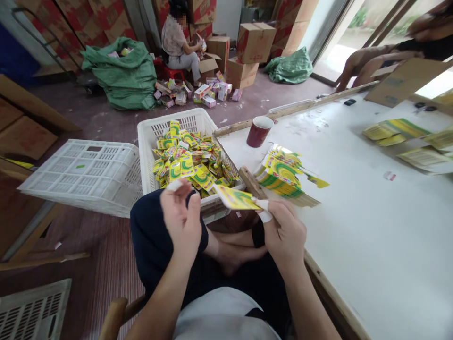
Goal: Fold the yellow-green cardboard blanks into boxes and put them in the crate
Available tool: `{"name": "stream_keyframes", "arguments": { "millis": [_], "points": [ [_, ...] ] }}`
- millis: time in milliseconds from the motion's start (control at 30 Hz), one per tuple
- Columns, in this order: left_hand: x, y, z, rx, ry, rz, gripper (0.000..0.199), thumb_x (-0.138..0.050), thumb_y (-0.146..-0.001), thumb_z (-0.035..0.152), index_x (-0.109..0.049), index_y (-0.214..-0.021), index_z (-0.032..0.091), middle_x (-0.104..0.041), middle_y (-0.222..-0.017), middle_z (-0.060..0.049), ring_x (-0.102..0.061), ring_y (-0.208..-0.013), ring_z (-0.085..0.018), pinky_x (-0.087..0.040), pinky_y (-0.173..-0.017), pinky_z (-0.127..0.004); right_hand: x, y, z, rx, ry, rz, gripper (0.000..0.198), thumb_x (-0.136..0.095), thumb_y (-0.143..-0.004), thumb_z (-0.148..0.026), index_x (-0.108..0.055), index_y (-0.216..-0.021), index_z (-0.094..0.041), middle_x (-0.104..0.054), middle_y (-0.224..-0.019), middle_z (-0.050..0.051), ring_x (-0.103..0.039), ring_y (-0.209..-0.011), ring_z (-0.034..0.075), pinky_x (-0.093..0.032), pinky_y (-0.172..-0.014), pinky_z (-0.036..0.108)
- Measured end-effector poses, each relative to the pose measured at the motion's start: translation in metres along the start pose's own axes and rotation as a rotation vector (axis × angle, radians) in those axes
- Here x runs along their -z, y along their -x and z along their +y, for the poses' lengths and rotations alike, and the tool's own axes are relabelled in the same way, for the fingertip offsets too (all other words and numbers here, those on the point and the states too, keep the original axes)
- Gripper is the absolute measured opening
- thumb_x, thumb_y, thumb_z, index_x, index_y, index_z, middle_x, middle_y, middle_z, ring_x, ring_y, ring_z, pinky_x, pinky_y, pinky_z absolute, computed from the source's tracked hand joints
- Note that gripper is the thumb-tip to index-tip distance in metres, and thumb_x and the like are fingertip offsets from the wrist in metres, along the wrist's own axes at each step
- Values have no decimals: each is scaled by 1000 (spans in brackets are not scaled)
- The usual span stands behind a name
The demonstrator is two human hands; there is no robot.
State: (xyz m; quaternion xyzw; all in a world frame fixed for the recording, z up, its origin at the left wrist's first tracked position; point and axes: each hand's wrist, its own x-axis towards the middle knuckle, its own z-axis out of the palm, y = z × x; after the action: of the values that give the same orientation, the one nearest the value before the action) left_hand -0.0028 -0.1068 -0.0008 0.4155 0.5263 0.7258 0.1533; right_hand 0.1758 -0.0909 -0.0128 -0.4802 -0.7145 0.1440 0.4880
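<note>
One flat yellow carton (236, 198), pinched in the right hand (285, 231) grip above the lap, beside the white crate (152, 137) of cartons; left hand (182, 219) grip loosely curled, empty; stack (281, 177) on worktop (371, 226).

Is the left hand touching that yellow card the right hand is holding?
Apart. The head view shows the left hand raised with a clear gap to the yellow card, which only the right hand pinches.
</note>
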Motion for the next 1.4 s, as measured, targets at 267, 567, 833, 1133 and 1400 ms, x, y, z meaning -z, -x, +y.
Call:
{"name": "stream_keyframes", "arguments": {
  "millis": [267,567,833,1133,1400],
  "points": [
    [8,-12,25,-62,-401,-803,83,-87,-58,44,-51,-129,20,-57,-129,-16,-53,-124,-37,-43,-104,-52,-1,-4,-13,316,77,-171,33,-50,-88,-9,-69,-87,-35,-75,-92,-4,-65,-95,21,-37,-106,48],
    [-13,11,-10,132,-534,-924,59,-79,-67,40,-53,-117,23,-68,-107,-8,-66,-100,-31,-52,-84,-40,-12,13,3,-314,-440,100,65,-65,-86,-37,-37,-144,-26,-43,-149,12,-43,-137,28,-39,-110,51],
    [-17,20,-8,53,-515,-1118,65,-68,-68,20,-39,-125,23,-56,-123,-10,-59,-112,-32,-50,-91,-45,-25,11,1,-810,-1018,-321,54,-73,-78,-48,-61,-127,-28,-67,-128,7,-54,-129,29,-41,-111,49],
    [-22,26,-11,28,-432,-1058,48,-64,-67,16,-41,-108,26,-54,-123,-6,-59,-114,-28,-52,-87,-39,-27,18,13,-648,-894,-295,53,-58,-89,-55,-57,-133,-27,-68,-126,8,-57,-125,28,-41,-111,49],
    [-22,21,-6,271,-417,-1016,69,-69,-67,25,-30,-123,22,-61,-115,-11,-65,-99,-30,-53,-83,-43,-12,12,0,-236,-460,-363,55,-61,-89,-43,-50,-141,-25,-64,-132,9,-61,-121,27,-49,-104,42]
  ]
}}
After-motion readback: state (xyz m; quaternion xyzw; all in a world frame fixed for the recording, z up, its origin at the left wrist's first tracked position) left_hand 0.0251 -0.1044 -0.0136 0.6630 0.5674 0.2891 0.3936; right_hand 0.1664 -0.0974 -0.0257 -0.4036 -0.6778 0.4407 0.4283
